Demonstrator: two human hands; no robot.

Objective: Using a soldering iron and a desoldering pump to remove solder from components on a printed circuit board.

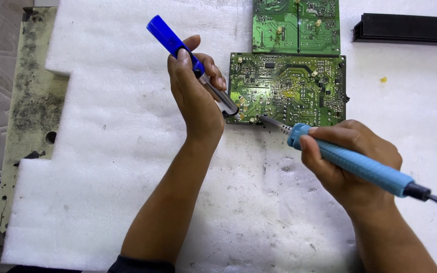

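Repair workshop: circuit boards [287,90] (foam-padded bench [102,151]).

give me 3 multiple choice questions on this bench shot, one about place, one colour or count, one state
1. Where does the iron tip touch?
A. near board's lower edge
B. black box
C. bare foam

2. How many green boards lie on the foam?
A. one
B. two
C. four

3. The left hand is:
A. empty
B. flat on the foam
C. gripping the blue pump

Answers: 1 A, tip meets the board's bottom edge. 2 B, a second board lies behind. 3 C, fingers wrap it.
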